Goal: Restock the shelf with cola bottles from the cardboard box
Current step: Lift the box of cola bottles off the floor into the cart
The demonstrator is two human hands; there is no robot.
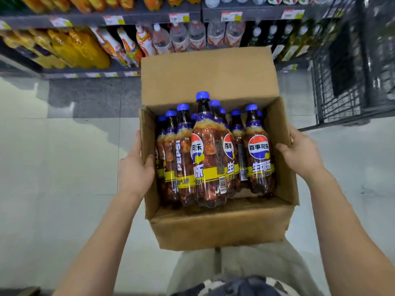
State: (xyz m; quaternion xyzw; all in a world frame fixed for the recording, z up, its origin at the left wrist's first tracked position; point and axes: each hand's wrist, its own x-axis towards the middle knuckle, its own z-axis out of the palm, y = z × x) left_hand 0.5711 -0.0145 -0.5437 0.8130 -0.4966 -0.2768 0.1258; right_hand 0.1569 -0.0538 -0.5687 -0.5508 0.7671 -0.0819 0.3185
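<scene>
Head view, looking down. An open cardboard box (218,227) was held in front of the person, above a pale tiled floor (64,167), with its far flap (207,75) standing up toward the shelf (102,19). The left hand (134,167) clasped the box's left wall, thumb hooked over the rim and inside; the right hand (299,152) pressed flat against the right wall, thumb lying along the top edge. Inside, the cola bottles (210,159) lay packed side by side, blue caps (202,96) pointing away from the person, one bottle resting on top of the others (labels red, white, blue and yellow). The shelf beyond carried orange drink bottles (79,48) at left and clear bottles (188,35) at centre. A dark wire cage (346,82) stood at right, beside the shelf.
</scene>
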